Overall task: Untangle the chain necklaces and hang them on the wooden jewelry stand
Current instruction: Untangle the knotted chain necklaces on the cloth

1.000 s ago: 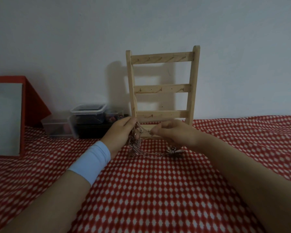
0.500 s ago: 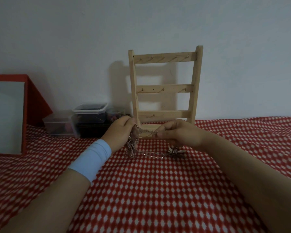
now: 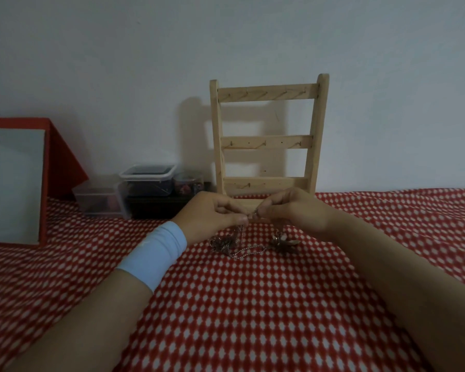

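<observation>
Left hand (image 3: pixel 212 216) and right hand (image 3: pixel 287 208) have closed in vs a sec ago, fingertips clamped on the tangled silver chain necklaces (image 3: pixel 227 244). Rest lies on the red-and-white dotted cloth (image 3: pixel 253 304), near side of the pale wooden ladder-shaped jewelry stand (image 3: pixel 269 142). Prob picking one knot; nothing hung yet.

- We take the lidded clear tub (image 3: pixel 148 181) as our mark; its contents look dark.
- Just left of the tub we see a lower clear box (image 3: pixel 97 201), close against it.
- Just right of the tub sits a small clear jar (image 3: pixel 188 183) with coloured bits inside.
- Under the tub lies a dark flat box (image 3: pixel 156 210).
- Well left of the tub stands a red frame (image 3: pixel 62 162) with a grey panel.
- A red cloth (image 3: pixel 253 304) with white diamonds spreads below the tub and toward us.
- Behind the tub rises a pale wall (image 3: pixel 118 63).
</observation>
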Demonstrator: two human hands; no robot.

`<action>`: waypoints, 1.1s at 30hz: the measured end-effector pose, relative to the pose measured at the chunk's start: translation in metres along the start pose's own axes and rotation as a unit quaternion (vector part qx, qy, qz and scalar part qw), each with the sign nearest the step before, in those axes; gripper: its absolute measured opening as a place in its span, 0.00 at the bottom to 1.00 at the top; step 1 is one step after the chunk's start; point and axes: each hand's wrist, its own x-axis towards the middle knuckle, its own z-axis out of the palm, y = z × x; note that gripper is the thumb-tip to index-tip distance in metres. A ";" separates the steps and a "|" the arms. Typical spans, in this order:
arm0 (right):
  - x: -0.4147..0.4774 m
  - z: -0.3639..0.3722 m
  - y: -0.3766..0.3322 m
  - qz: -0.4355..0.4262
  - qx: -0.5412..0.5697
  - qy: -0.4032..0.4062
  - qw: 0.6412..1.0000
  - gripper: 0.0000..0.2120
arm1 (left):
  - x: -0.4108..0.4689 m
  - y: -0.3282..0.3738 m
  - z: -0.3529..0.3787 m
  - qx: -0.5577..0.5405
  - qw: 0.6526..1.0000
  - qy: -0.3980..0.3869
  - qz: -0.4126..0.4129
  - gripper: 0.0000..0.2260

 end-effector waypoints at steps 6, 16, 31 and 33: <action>0.001 0.000 -0.002 0.027 0.043 -0.039 0.998 0.09 | 0.001 0.003 -0.009 0.037 0.998 -0.047 -0.023 0.05; -0.012 -0.026 -0.029 0.218 -0.194 -0.303 0.907 0.08 | -0.010 0.013 -0.008 0.060 0.963 -0.258 -0.045 0.05; -0.001 0.001 -0.006 0.057 -0.079 -0.173 0.980 0.10 | -0.007 0.009 -0.007 0.013 0.992 -0.112 0.049 0.07; -0.001 -0.003 -0.003 0.051 -0.030 -0.162 0.985 0.07 | -0.006 0.008 -0.008 0.005 0.994 -0.105 0.043 0.07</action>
